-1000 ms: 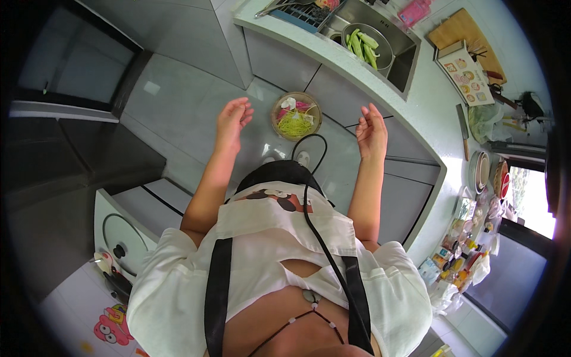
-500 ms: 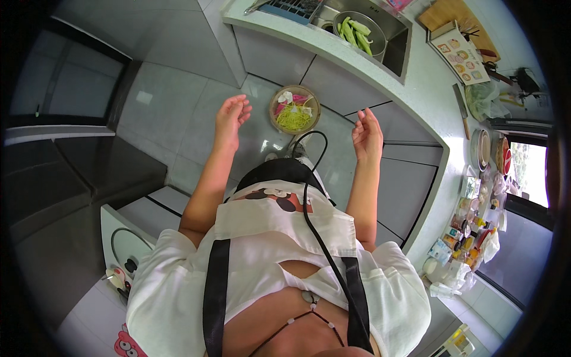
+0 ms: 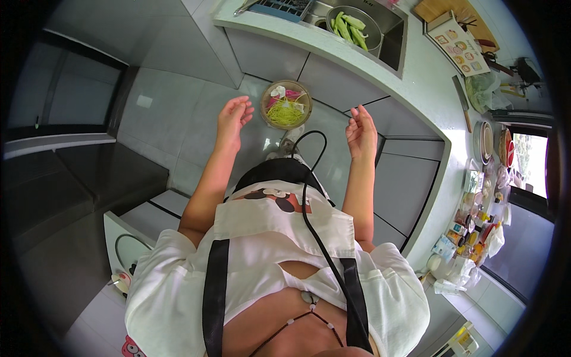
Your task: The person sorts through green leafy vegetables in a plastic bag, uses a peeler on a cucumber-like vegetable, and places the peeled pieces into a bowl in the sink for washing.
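My left hand (image 3: 232,124) is raised in front of me, fingers loosely curled and a little apart, holding nothing. Opposite it, my right hand (image 3: 361,134) is up at a similar height, palm turned inward, also empty with its fingers slightly bent. Neither hand touches anything. Between and beyond them, a round waste bin (image 3: 263,109) stands on the floor. Yellow-green peelings (image 3: 285,112) lie in it with white and pink scraps. Farther off, a round metal basin (image 3: 375,40) in the sink holds several long pale-green vegetables (image 3: 341,27).
A pale counter (image 3: 416,107) curves along the far and right sides, above grey cabinets (image 3: 407,178). On it lie a knife (image 3: 461,102), a wooden board (image 3: 437,11) and many jars and bags. A black cable (image 3: 306,199) hangs down my apron (image 3: 250,223). Dark furniture (image 3: 53,208) stands left.
The view has shifted slightly, so the bin, sink and counter appear a little farther left. Both hands keep nearly the same pose, still empty.
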Motion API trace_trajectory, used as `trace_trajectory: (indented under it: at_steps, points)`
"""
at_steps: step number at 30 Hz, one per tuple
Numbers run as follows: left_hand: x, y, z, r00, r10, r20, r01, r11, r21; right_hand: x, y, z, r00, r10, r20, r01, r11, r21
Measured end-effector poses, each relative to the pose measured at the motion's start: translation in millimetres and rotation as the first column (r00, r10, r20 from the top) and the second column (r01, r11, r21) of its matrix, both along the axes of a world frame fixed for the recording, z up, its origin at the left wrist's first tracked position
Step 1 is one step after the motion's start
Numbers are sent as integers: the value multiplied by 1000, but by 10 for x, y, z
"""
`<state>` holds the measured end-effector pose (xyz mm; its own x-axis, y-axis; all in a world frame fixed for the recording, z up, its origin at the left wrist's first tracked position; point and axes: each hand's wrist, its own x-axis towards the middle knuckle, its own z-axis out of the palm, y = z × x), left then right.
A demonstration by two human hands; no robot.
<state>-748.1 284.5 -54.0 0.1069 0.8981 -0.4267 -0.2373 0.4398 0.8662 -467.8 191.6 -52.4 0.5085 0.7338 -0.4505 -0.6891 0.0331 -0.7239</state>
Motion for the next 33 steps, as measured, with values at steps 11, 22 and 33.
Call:
trace_trajectory:
  at_steps: [11,22,33]
  points:
    - [491,79,10,995,-104,7,104,994,-43,371,-266,-40,986,-161,-47,161,987,-13]
    - [1257,383,-105,988,-157,-9,157,987,11,1029,85,2,989,-134,-68,134,991,6]
    - [2552,611,21,995,-100,32,99,995,13,2095,720,115,999,34,-12,-34,999,-9]
